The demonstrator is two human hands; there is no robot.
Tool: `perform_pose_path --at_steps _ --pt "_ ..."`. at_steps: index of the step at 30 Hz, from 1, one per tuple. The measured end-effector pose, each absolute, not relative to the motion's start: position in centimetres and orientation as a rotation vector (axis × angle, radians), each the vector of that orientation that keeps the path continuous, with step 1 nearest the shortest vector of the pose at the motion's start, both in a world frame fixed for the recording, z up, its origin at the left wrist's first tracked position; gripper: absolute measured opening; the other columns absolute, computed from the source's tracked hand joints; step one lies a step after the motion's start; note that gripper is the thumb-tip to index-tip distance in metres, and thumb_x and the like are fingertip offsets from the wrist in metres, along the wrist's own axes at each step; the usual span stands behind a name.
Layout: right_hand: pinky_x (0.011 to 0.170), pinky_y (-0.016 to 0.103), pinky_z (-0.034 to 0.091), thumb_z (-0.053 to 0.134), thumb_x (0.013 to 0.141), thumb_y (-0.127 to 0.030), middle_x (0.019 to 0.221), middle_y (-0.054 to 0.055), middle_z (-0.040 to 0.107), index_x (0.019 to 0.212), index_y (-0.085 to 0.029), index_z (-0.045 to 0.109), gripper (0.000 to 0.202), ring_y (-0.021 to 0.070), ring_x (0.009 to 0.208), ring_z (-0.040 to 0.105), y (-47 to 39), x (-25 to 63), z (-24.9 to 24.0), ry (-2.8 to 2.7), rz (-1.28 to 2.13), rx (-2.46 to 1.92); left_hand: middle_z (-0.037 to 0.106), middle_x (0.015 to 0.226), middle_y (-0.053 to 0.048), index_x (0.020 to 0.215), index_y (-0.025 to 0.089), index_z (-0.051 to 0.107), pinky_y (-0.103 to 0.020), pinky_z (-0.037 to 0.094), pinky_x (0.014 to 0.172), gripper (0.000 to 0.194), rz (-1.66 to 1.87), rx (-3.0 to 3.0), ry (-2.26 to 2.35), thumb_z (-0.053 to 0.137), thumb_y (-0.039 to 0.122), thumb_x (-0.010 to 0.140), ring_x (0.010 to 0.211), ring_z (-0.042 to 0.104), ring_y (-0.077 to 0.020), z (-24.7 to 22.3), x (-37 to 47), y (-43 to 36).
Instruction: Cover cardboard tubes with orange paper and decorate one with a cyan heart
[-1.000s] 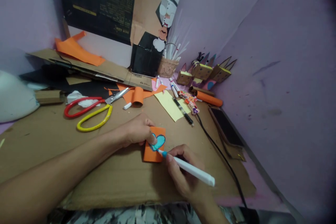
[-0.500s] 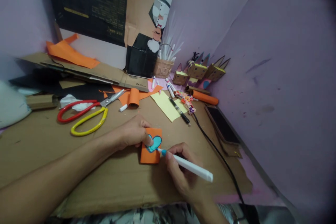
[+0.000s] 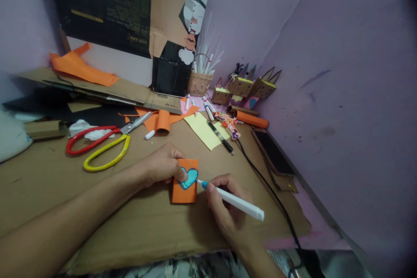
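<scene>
An orange paper piece [image 3: 184, 195] lies on the cardboard sheet, with a blue heart [image 3: 192, 177] outlined in dark blue on it. My left hand [image 3: 166, 164] grips the paper's upper left edge, its thumb lying over the left part of the heart. In my right hand [image 3: 224, 204] is a white marker [image 3: 241, 203] with a blue collar. The marker's tip meets the heart's right edge. A white marker cap [image 3: 150, 135] rests beside a rolled orange paper [image 3: 163, 122].
Large scissors [image 3: 107, 147] with red and yellow handles lie at the left. Yellow paper [image 3: 203, 130] sits under a black pen [image 3: 220, 137]. Farther right are a patterned glue gun [image 3: 230, 126] with a black cable, and a phone [image 3: 273, 152]. Markers fill a basket [image 3: 199, 83] behind.
The marker tip has moved up slightly along the heart's right edge. The whole view has shifted a little, so the objects appear farther left.
</scene>
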State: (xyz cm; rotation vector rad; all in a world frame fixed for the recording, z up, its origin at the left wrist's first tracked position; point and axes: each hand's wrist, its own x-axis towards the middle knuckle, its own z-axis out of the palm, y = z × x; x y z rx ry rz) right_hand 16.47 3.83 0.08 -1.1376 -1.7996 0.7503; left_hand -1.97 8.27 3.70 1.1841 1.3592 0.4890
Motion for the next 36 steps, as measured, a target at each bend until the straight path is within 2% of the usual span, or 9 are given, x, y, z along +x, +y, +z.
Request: perform_pose_path --at_steps 4,9,12,15,22,26,29,33,36 --pt "0.039 0.020 0.038 0.054 0.083 -0.030 0.050 -0.003 0.054 0.074 -0.018 0.055 0.015 0.0099 0.041 0.049 3.7 16.4 0.0 -1.665 0.773 -1.129 0.051 0.039 0.004 0.050 0.014 0.058 -0.021 0.023 0.038 0.007 0.499 1.173 1.353 0.061 0.019 0.046 0.036 0.035 -0.0066 3.6 -2.0 8.3" --pt "0.053 0.025 0.052 0.050 0.085 -0.035 0.072 0.003 0.065 0.095 -0.018 0.057 0.021 0.0132 0.056 0.062 4.3 16.0 0.3 -1.283 0.918 -1.088 0.053 0.042 0.004 0.050 0.014 0.058 -0.020 0.023 0.039 0.009 0.535 1.163 1.329 0.062 0.021 0.046 0.037 0.035 -0.0056 4.0 -2.0 7.9" --pt "0.064 0.032 0.056 0.062 0.074 -0.037 0.084 0.006 0.066 0.100 -0.019 0.054 0.032 0.0184 0.071 0.066 4.8 15.3 0.7 -1.224 1.196 -1.043 0.051 0.043 0.005 0.052 0.014 0.057 -0.020 0.025 0.040 0.015 0.574 1.170 1.299 0.065 0.025 0.046 0.039 0.035 -0.0058 4.5 -2.1 7.6" --pt "0.063 0.029 0.054 0.071 0.062 -0.030 0.086 0.004 0.064 0.097 -0.021 0.051 0.041 0.0175 0.072 0.065 5.0 14.5 0.7 -1.205 1.431 -0.981 0.051 0.046 0.005 0.056 0.014 0.058 -0.019 0.026 0.041 0.018 0.613 1.174 1.262 0.066 0.027 0.047 0.041 0.035 -0.0059 4.8 -2.3 7.4" --pt "0.056 0.021 0.047 0.066 0.060 -0.017 0.076 -0.003 0.059 0.090 -0.022 0.049 0.035 0.0089 0.058 0.055 5.0 13.9 0.5 -1.086 1.536 -0.951 0.050 0.045 0.006 0.056 0.014 0.056 -0.018 0.025 0.041 0.015 0.557 1.197 1.254 0.066 0.023 0.048 0.042 0.036 -0.0056 4.6 -2.4 7.0" --pt "0.048 0.018 0.040 0.063 0.053 -0.014 0.067 -0.006 0.053 0.082 -0.021 0.047 0.034 0.0062 0.051 0.047 5.3 13.6 0.6 -1.093 1.494 -0.974 0.054 0.048 0.004 0.054 0.014 0.058 -0.019 0.032 0.045 0.011 0.543 1.204 1.213 0.065 0.020 0.049 0.046 0.042 -0.0077 5.0 -2.1 6.8" --pt "0.044 0.016 0.036 0.061 0.054 -0.015 0.064 -0.007 0.048 0.080 -0.021 0.046 0.031 0.0060 0.049 0.043 5.3 13.5 0.5 -1.135 1.435 -0.947 0.054 0.049 0.004 0.053 0.014 0.057 -0.020 0.035 0.047 0.010 0.554 1.235 1.188 0.065 0.020 0.051 0.048 0.045 -0.0089 4.9 -1.9 6.7" --pt "0.046 0.016 0.036 0.063 0.058 -0.016 0.066 -0.006 0.049 0.083 -0.021 0.045 0.031 0.0064 0.052 0.044 5.1 13.7 0.4 -1.171 1.450 -0.912 0.056 0.055 0.003 0.063 0.014 0.058 -0.021 0.039 0.051 0.023 0.625 1.258 1.162 0.070 0.030 0.052 0.052 0.048 -0.0097 4.0 -1.8 6.9" --pt "0.048 0.017 0.038 0.066 0.058 -0.018 0.068 -0.005 0.051 0.083 -0.021 0.045 0.033 0.0070 0.054 0.046 4.8 13.8 0.3 -1.174 1.482 -0.931 0.057 0.059 0.003 0.067 0.014 0.057 -0.021 0.039 0.050 0.026 0.646 1.315 1.197 0.070 0.031 0.052 0.054 0.048 -0.0102 3.6 -1.8 6.8"
